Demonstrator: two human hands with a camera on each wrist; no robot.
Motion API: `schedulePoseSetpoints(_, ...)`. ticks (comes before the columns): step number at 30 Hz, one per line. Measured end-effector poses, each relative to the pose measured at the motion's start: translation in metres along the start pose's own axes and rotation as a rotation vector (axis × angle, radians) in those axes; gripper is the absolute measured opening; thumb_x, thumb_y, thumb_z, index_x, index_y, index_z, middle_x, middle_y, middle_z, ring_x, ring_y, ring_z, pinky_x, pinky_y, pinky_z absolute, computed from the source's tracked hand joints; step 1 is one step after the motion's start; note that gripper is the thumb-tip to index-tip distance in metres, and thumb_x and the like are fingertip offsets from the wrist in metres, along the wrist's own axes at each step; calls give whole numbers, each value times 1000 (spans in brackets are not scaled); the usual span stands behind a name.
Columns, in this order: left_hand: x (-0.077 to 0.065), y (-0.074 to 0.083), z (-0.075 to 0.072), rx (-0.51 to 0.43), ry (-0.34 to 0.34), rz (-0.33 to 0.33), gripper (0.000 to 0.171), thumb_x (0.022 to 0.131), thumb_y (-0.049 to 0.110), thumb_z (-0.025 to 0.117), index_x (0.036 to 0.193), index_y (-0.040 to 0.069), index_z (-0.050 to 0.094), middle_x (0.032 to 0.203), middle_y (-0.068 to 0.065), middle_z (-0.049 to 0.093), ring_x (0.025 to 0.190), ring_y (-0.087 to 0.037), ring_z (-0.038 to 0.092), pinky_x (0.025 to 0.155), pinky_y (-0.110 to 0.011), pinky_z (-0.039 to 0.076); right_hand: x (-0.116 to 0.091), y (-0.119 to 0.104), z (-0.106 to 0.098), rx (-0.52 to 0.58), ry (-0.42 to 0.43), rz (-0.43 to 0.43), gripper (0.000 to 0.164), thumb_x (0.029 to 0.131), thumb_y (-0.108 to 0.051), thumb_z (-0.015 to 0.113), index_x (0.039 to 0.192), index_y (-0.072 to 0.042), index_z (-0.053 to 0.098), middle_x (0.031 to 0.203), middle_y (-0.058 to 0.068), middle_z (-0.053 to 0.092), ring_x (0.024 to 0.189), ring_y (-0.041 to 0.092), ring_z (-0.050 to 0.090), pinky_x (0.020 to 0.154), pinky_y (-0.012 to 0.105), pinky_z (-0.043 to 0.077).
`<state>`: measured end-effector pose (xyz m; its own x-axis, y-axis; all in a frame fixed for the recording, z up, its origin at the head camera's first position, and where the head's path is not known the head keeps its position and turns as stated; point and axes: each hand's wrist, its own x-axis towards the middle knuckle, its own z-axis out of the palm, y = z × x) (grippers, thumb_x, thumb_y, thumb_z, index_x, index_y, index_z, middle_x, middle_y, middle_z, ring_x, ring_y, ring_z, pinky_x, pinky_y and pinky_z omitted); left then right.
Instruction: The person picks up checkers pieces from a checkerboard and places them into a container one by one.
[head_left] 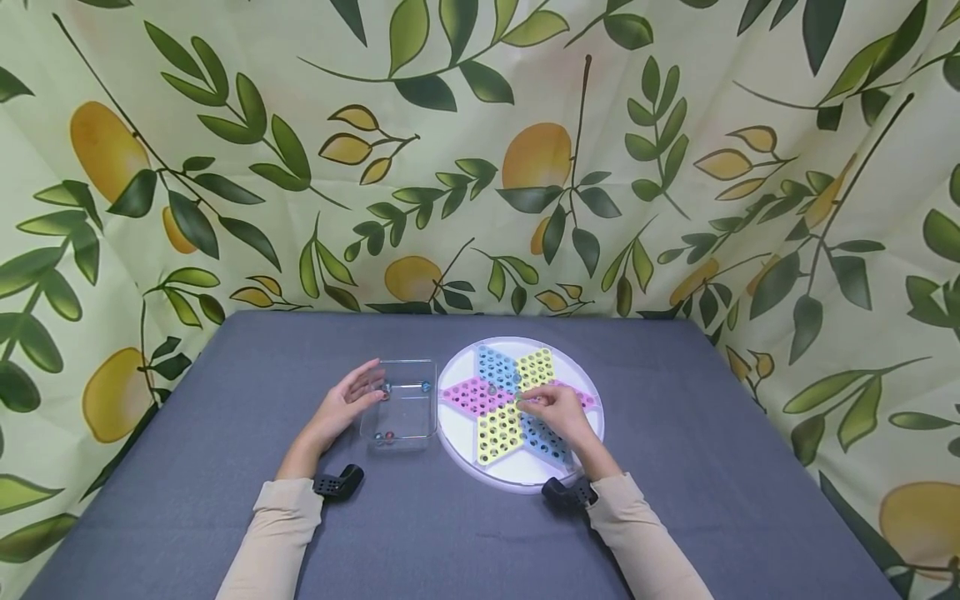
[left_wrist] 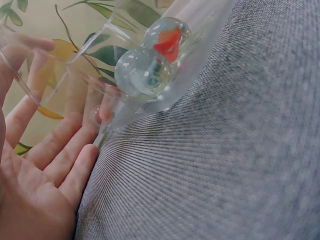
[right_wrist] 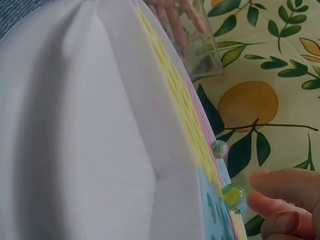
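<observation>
My left hand (head_left: 347, 404) rests at the left side of a clear plastic box (head_left: 408, 421), its fingers loosely extended along the wall. Several glass marbles lie inside; the left wrist view shows a clear marble (left_wrist: 140, 75) beside one with an orange-red swirl (left_wrist: 170, 40). My right hand (head_left: 558, 410) is over the middle of a round white Chinese checkers board (head_left: 465, 446). Its fingertips (right_wrist: 257, 177) are right beside a green-and-yellow marble (right_wrist: 233, 196) sitting on the board, not wrapped around it. Another marble (right_wrist: 219, 148) sits farther along the board.
The board's star has blue, yellow and pink points with rows of holes. The box stands close to the board's left edge on a grey cloth-covered table (head_left: 450, 542). A leaf-and-fruit patterned curtain (head_left: 465, 208) hangs behind and to both sides.
</observation>
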<state>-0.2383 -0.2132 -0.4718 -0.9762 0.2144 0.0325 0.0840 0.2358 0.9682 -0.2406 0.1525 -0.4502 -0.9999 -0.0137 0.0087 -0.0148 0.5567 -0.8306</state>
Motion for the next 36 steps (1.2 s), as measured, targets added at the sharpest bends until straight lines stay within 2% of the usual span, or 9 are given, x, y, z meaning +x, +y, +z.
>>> schedulePoseSetpoints(18, 1, -2, -1, -7, -3, 6, 64, 96, 21, 59, 151, 13, 29, 152, -22, 39, 144, -39, 35, 116, -54, 28, 2, -1, 2, -41, 16, 78, 20, 75, -12, 79, 92, -2, 76, 61, -6, 54, 63, 7, 45, 56, 16, 37)
schedulePoseSetpoints(23, 1, -2, 0, -3, -2, 7, 64, 96, 22, 60, 151, 13, 29, 152, -22, 39, 144, -39, 35, 116, -54, 29, 2, 0, 3, -52, 20, 80, 21, 74, -13, 80, 91, -2, 76, 62, -5, 53, 61, 6, 44, 55, 17, 37)
schedulePoseSetpoints(31, 2, -3, -1, 7, 0, 6, 63, 96, 21, 60, 151, 13, 30, 152, -22, 40, 143, -37, 36, 115, -48, 31, 2, -1, 5, -65, 45, 91, 20, 72, -13, 82, 88, -2, 76, 68, 0, 59, 64, 8, 46, 54, 17, 38)
schedulePoseSetpoints(36, 2, -2, -1, 7, 0, 2, 64, 96, 22, 60, 151, 13, 30, 152, -22, 40, 143, -38, 37, 115, -51, 30, 1, 0, 6, -64, 57, 89, 19, 72, -13, 82, 86, -2, 76, 69, 2, 60, 63, 9, 47, 53, 18, 38)
